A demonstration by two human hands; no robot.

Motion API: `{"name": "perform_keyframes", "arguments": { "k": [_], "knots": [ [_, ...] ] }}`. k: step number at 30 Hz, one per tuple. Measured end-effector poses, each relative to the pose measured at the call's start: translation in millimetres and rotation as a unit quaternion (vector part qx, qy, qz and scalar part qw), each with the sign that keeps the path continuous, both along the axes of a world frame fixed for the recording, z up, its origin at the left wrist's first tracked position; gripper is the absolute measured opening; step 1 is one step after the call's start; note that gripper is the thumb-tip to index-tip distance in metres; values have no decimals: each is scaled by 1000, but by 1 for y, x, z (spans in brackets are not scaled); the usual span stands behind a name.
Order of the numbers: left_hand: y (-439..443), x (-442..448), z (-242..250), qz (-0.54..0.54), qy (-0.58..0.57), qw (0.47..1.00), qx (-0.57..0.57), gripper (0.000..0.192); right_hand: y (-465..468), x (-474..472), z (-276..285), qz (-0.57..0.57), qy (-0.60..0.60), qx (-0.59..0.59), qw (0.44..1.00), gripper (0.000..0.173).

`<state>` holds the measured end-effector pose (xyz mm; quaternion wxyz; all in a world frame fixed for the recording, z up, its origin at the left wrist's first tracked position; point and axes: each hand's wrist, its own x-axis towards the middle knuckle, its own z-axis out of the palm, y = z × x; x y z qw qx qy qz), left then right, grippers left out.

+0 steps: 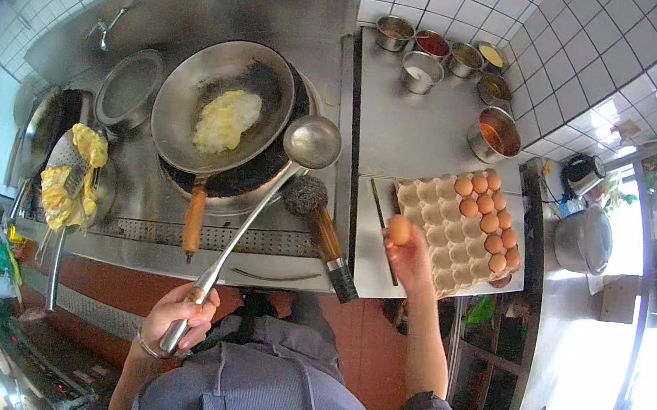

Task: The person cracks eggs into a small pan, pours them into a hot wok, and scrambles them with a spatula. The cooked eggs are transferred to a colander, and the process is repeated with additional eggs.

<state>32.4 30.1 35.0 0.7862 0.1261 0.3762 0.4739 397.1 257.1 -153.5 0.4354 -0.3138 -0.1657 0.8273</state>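
Observation:
My left hand (179,317) grips the handle of a steel ladle (313,142), whose bowl is at the right rim of the wok. My right hand (410,256) holds a brown egg (400,230) between its fingers, at the left edge of a cardboard egg tray (414,196). Several more eggs (485,204) sit in the tray's right part. In the steel wok (182,83) lies a cooked egg (227,121), yellow and white. The wok's wooden handle (194,218) points towards me. Fried eggs (69,197) rest on a perforated skimmer (62,154) at the left.
A scouring brush (327,234) leans over the counter's front edge beside a thin dark stick (383,230). Several steel seasoning pots (421,74) stand at the back right, with a pot of reddish liquid (495,135) nearer. A tap (107,28) and a round steel pan (129,88) are behind left.

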Motion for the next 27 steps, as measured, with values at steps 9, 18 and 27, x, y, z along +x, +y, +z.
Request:
{"name": "perform_keyframes", "arguments": {
  "k": [9, 18, 27],
  "knots": [
    [-8, 2, -12, 8, 6, 1000, -9, 27, -8, -70, -27, 74, -628, 532, 563, 52],
    [-10, -7, -29, -61, 23, 997, -42, 27, 13, -76, 15, -2, -168, 104, 980, 48],
    [-9, -10, -31, -144, 34, 987, -66, 22, 44, -114, 24, 165, -678, 528, 484, 42]
  ]
}}
